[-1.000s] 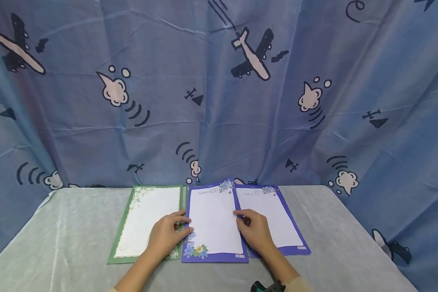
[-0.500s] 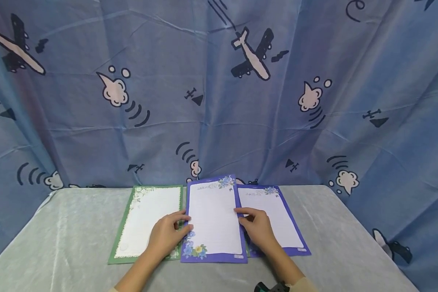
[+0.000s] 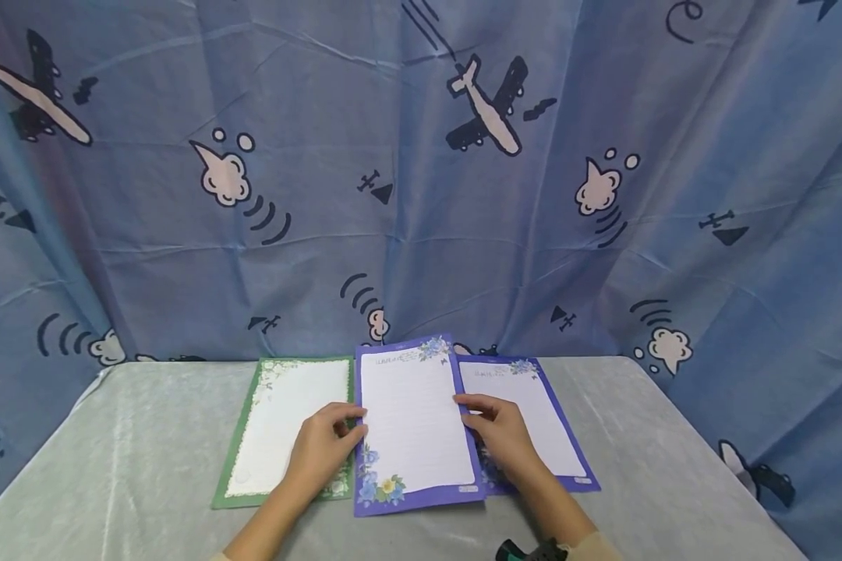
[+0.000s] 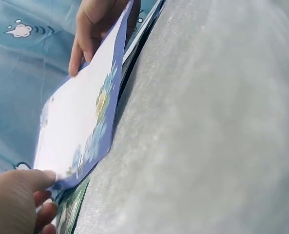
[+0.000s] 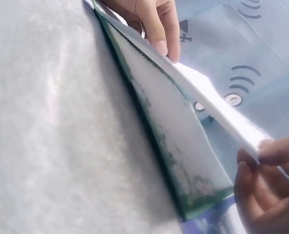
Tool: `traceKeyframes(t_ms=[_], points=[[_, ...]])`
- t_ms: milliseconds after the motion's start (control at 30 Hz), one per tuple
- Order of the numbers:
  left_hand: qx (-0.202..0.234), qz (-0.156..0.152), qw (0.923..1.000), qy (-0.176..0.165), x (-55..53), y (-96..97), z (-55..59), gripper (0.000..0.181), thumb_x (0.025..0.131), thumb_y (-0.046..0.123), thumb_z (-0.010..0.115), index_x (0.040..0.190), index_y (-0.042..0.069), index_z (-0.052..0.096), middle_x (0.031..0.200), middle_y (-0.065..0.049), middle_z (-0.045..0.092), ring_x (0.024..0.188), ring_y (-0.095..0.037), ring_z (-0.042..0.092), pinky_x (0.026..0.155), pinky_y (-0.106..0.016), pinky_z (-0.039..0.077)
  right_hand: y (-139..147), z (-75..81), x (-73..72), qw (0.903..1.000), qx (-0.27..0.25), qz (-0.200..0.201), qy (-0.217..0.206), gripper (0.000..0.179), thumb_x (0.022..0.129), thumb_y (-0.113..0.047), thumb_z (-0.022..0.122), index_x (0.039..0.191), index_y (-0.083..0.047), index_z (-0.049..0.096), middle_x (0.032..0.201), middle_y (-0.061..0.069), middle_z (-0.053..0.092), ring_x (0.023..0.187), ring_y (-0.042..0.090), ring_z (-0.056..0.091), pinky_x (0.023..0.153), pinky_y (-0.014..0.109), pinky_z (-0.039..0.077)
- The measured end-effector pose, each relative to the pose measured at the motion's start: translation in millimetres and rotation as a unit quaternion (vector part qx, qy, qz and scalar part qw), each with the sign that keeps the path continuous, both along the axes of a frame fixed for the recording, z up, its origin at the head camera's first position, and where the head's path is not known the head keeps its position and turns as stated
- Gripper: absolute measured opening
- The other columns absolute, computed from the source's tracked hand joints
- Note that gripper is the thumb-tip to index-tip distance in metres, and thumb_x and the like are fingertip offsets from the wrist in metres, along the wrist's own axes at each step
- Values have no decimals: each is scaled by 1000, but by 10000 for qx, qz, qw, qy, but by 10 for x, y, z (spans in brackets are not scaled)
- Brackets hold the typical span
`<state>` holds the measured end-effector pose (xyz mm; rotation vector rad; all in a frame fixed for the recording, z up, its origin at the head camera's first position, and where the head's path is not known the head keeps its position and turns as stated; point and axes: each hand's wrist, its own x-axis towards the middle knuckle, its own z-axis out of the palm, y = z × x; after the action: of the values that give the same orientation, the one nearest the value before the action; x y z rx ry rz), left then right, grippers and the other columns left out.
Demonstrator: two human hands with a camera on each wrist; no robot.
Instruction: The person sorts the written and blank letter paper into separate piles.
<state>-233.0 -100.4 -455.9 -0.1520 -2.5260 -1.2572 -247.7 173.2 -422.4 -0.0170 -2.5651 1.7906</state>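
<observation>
Both hands hold a sheet of purple-bordered letter paper point(image 3: 417, 421) with blue flowers in its corners. My left hand point(image 3: 325, 444) pinches its left edge, the thumb on the printed face. On the opposite edge, my right hand point(image 3: 501, 438) pinches it between thumb and fingers. The sheet is raised and tilted, as the left wrist view shows. Beneath it, a green-bordered sheet point(image 5: 176, 122) appears in the right wrist view. Another green-bordered sheet point(image 3: 295, 389) lies at left, partly covered by my left hand and forearm. A second purple-bordered sheet point(image 3: 526, 421) lies at right, partly behind my right hand.
A pale grey cloth covers the table point(image 3: 161, 436). Behind it hangs a blue curtain point(image 3: 309, 195) printed with airplanes and clouds, reaching down to the table's back edge. A dark device point(image 3: 533, 550) sits at the right wrist.
The middle purple-bordered sheet has risen off the pile, first at its far edge, then at its near edge, which now tilts. Both hands keep their hold and have shifted only slightly.
</observation>
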Motion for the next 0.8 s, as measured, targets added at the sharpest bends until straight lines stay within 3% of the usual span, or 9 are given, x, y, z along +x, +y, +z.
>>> traceKeyframes(t_ms=[167,333,600,800], points=[[554,-245,9981,-90,21,12,81,22,85,7,79,106,12,79,93,-2,76,73,-6,59,62,-20,50,14,82,30,9999,70,85,-59,33,95,-1,62,125,-9,72,132,14,66,96,19,61,76,21,55],[835,-435,9954,-180,42,11,249,21,86,5,77,106,11,79,96,-5,77,74,-9,61,59,-21,49,33,171,25,9990,387,188,101,34,95,-2,63,126,-10,71,131,15,67,92,18,63,77,24,57],[726,-592,9947,-418,77,136,463,22,88,8,76,110,11,78,93,-2,74,75,-11,60,57,-22,48,92,375,67,9923,1069,466,425,34,95,-4,64,127,-11,71,131,15,68,85,17,63,72,26,58],[630,-795,9946,-202,56,266,572,23,88,7,75,112,8,77,94,-5,75,75,-12,61,58,-21,49,149,477,77,9906,1126,559,533,36,95,-4,62,130,-9,69,133,17,66,82,17,63,71,25,58]])
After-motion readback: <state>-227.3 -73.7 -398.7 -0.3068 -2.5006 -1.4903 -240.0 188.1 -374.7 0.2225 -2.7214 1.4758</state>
